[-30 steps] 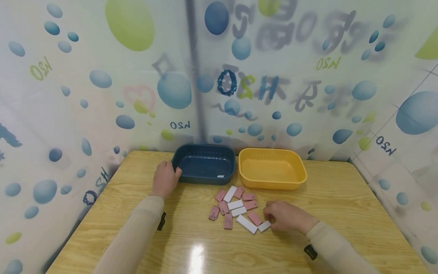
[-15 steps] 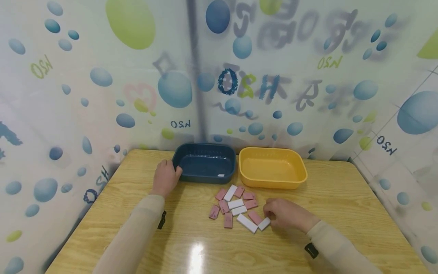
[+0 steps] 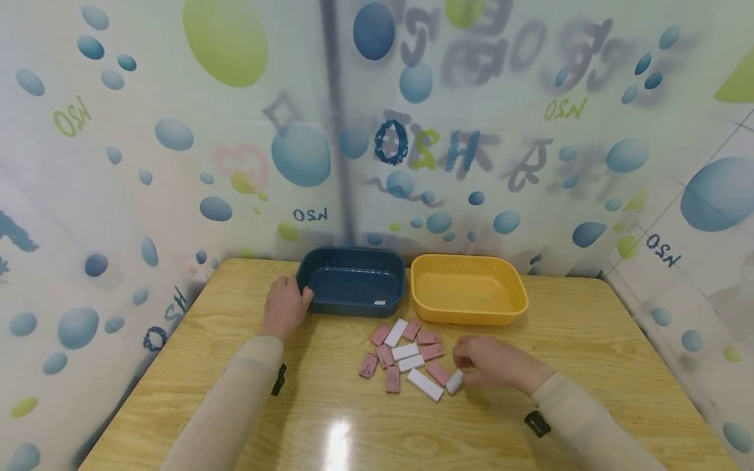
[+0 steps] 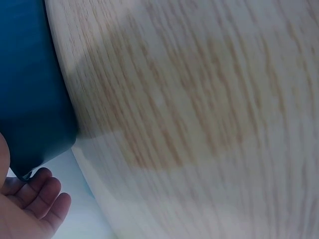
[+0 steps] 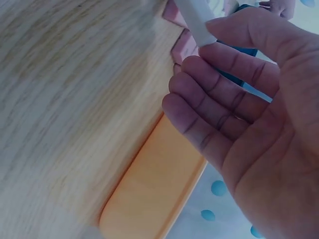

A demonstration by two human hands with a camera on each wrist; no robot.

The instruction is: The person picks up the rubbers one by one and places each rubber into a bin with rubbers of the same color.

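My left hand [image 3: 285, 306] grips the left rim of a dark blue plastic tray [image 3: 347, 310]. In the left wrist view its fingers [image 4: 46, 201] curl by the edge of the blue wall. My right hand [image 3: 497, 364] pinches a small white rectangular block [image 5: 195, 21] between thumb and forefinger; the other fingers lie loosely bent. That block is at the right end of a loose group of flat pink blocks [image 3: 393, 379] and white blocks [image 3: 425, 384]. A pink block [image 3: 438, 374] lies just left of the held one. Some pink faces carry dark marks, too small to read.
A yellow tray [image 3: 471, 316] stands right of the blue one, behind the blocks. A small white patch [image 3: 379, 303] shows inside the blue tray; whether it is a block cannot be told. A printed curtain-like wall [image 3: 501, 163] closes off the table's back.
My right hand has shifted slightly away from me, and the white block at its fingertips has turned to a steeper angle. The left hand stays on the blue tray.
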